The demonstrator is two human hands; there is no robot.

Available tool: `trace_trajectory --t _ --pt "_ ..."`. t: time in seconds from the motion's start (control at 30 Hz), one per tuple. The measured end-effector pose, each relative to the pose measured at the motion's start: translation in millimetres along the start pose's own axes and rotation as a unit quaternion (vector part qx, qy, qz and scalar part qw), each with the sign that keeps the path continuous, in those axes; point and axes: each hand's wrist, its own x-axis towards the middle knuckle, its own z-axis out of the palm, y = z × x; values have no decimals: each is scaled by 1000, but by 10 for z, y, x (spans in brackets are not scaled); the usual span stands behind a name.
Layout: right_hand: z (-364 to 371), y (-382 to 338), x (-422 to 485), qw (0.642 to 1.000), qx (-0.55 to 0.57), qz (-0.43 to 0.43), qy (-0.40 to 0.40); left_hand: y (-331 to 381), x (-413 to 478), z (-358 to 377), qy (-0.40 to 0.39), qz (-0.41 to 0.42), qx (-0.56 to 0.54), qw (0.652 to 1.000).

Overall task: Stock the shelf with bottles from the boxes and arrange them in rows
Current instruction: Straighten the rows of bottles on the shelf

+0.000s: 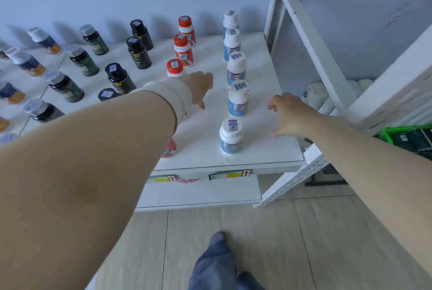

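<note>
A person reaches both bare arms over a white shelf (pixel 257 149) where supplement bottles stand in rows running front to back. At far left are white-capped orange-and-blue bottles (pixel 30 63), then silver-capped dark bottles (pixel 81 60), then black-capped bottles (pixel 138 53), all upright. Next come the red-capped bottles (pixel 183 50), whose row runs under the left forearm, with the front one only partly visible beneath it. The left hand (pixel 201 87), its wrist bound in a white wrist wrap (pixel 173 95), hangs over bare shelf between the red row and the blue one. Its fingers (pixel 200 104) are relaxed, point downward and hold nothing.

Just right of them stand five blue-labelled bottles (pixel 238 98), each with a white cap and a code sticker on top. They are upright, long axes vertical, in a line that bows slightly. The right hand (pixel 291 115) hovers on the far side of that row, its fingers (pixel 272 104) loosely curled and empty. The second bottle from the front lies between the two hands, to the right of the left fingers and to the left of the right ones. The right hand looks the nearer. With both hands flanking the bowed line, straightening this row appears to be the step in hand.

Farther right, a white upright (pixel 304 20) rises from the shelf's back corner. A green crate (pixel 406 135), possibly a supply box, sits low beside it, its contents too dark to tell.
</note>
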Motion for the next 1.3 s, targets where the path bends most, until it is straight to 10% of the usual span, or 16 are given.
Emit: trace_trajectory --t 0.23,0.57,1.3 --pt "156 -112 -256 1000 -7 -23 -1 98 -280 218 -2 -23 -42 999" --pt "787 -544 -321 957 257 0 136 268 -37 270 39 -8 -324 945" --pt "841 -357 -316 907 394 15 148 435 217 468 102 -4 -353 930"
